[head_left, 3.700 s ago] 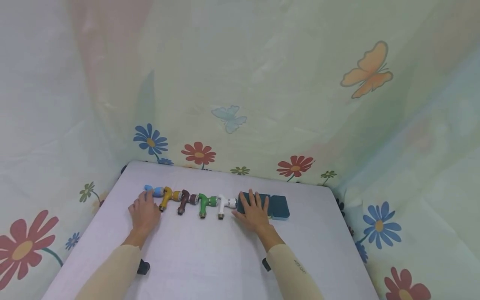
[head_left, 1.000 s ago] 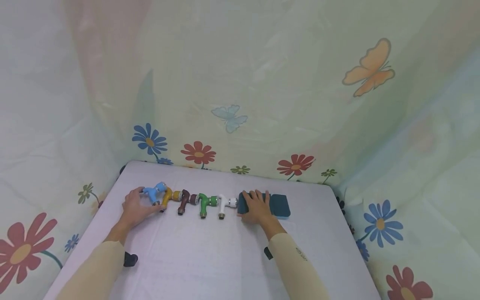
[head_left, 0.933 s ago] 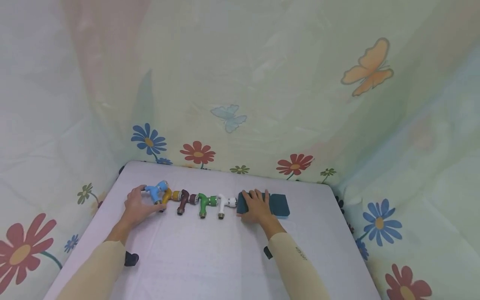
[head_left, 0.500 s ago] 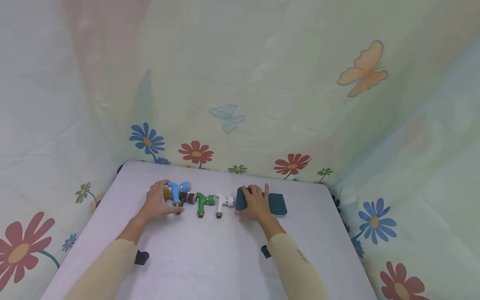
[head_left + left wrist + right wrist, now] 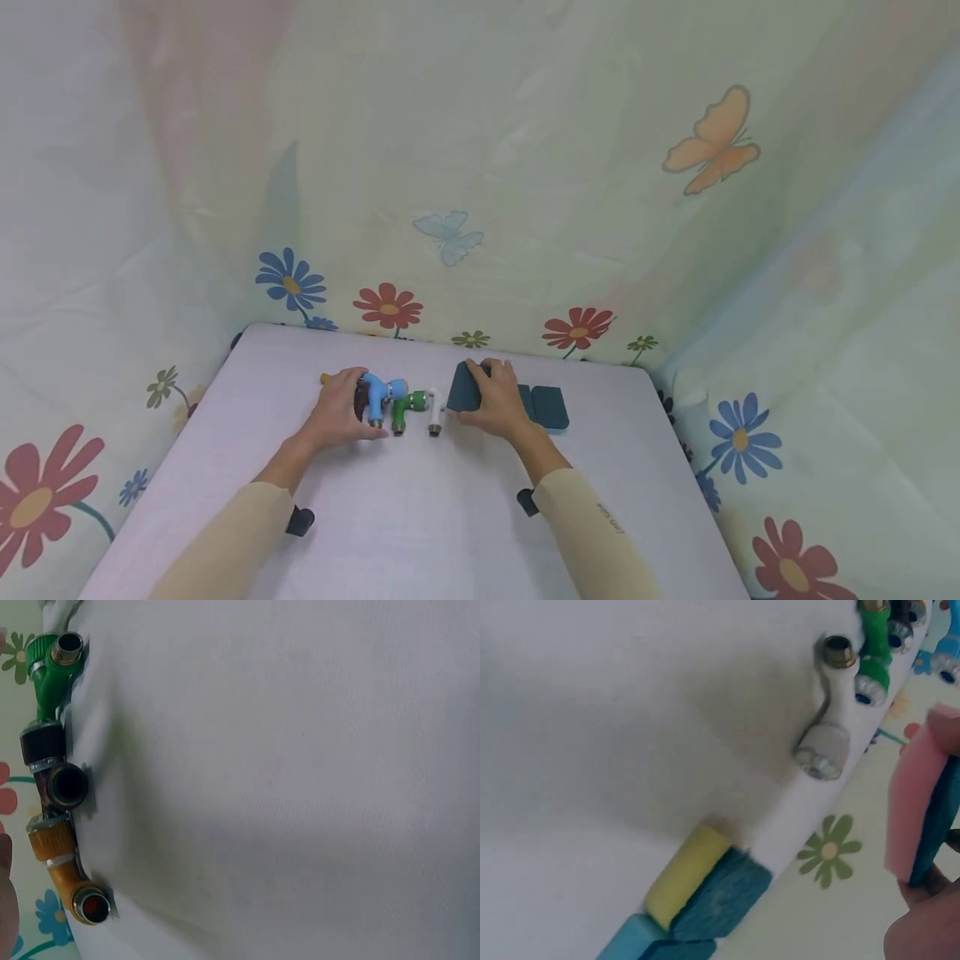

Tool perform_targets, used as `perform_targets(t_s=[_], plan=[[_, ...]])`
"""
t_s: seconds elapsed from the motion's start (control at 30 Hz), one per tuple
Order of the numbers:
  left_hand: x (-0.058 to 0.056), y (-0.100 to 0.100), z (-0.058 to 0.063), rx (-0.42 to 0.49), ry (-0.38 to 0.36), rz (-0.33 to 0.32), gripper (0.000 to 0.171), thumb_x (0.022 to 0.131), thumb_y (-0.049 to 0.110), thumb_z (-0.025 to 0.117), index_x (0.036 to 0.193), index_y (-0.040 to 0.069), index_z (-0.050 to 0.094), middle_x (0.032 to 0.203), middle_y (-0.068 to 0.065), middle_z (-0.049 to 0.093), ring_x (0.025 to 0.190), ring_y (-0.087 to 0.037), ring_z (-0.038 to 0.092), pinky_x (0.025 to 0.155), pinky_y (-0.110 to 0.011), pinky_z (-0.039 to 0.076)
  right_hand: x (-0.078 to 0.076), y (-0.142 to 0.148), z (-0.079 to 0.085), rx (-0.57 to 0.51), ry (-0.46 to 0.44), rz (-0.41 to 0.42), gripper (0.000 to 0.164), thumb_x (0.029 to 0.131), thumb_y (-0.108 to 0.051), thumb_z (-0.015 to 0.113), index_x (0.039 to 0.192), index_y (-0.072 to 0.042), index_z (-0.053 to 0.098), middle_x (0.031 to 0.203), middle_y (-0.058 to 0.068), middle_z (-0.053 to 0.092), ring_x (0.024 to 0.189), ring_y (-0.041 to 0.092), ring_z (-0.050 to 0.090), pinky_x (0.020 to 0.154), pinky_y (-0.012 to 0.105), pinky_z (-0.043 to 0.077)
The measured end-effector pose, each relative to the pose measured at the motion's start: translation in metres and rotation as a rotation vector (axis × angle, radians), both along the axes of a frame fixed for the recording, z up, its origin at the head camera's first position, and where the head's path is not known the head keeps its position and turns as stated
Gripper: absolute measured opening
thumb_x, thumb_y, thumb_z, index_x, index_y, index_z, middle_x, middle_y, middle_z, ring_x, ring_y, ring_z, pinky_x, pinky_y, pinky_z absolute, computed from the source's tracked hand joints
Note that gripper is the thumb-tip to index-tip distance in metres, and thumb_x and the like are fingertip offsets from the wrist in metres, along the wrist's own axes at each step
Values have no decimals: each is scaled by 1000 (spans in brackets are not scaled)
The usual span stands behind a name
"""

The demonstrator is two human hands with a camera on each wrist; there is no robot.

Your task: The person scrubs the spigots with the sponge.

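Note:
My left hand grips a light blue tap between thumb and fingers, held up in front of the row of taps. Lying behind it are a yellow tap, a brown tap, a green tap and a white tap. My right hand pinches a pink sponge with a dark green scouring side, raised and tilted to the right of the white tap. Below it in the right wrist view lie a yellow sponge and a light blue sponge, both with green scouring sides.
The white-covered table ends at the back against a flowered curtain. More curtain hangs along both sides.
My left hand turned the blue tap, lifted it and carried it rightwards past the yellow and brown taps. My right hand, earlier resting on the sponges, raised the pink one and moved it slightly left.

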State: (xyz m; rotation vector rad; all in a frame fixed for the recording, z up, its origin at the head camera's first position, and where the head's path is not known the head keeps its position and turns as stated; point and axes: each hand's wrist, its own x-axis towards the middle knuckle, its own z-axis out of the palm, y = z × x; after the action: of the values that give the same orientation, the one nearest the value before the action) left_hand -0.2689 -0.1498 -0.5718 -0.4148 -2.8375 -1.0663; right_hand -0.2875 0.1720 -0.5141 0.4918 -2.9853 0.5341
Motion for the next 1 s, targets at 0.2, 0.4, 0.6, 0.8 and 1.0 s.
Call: perform_targets(t_s=[0.2,0.4,0.6,0.8,1.0], plan=[[2,9,1,-41,34,-22,116,65,50,97,155,6,38,157,-16,45,145,-36,43,120,-61,38,9,-21,10,-132,-36,121,104,79,-45,89,164,-22,33,162,10,38,145,31,39,113,53,48],[0,17,-1,-49,37,-54,119,65,52,97,156,7,36,160,-15,42,147,-36,39,122,-63,34,15,-31,13,-138,-11,203,103,78,-49,90,163,-24,36,165,7,37,147,30,39,114,52,48],[1,24,0,-54,41,-91,119,64,54,97,157,10,36,160,-13,41,147,-35,38,121,-63,35,17,-38,10,-113,21,239,101,77,-49,90,162,-26,39,164,5,39,144,29,42,113,51,49],[1,31,2,-38,46,-116,118,65,50,97,157,9,35,159,-13,42,145,-35,40,120,-62,37,18,-43,8,-93,43,268,99,77,-53,90,160,-29,42,164,5,39,143,29,42,115,51,47],[-3,38,3,-20,55,-147,114,65,49,97,156,13,36,157,-11,43,141,-31,42,118,-59,41,20,-45,8,-85,71,299,95,77,-56,87,159,-30,45,165,5,39,149,30,38,122,55,38]])
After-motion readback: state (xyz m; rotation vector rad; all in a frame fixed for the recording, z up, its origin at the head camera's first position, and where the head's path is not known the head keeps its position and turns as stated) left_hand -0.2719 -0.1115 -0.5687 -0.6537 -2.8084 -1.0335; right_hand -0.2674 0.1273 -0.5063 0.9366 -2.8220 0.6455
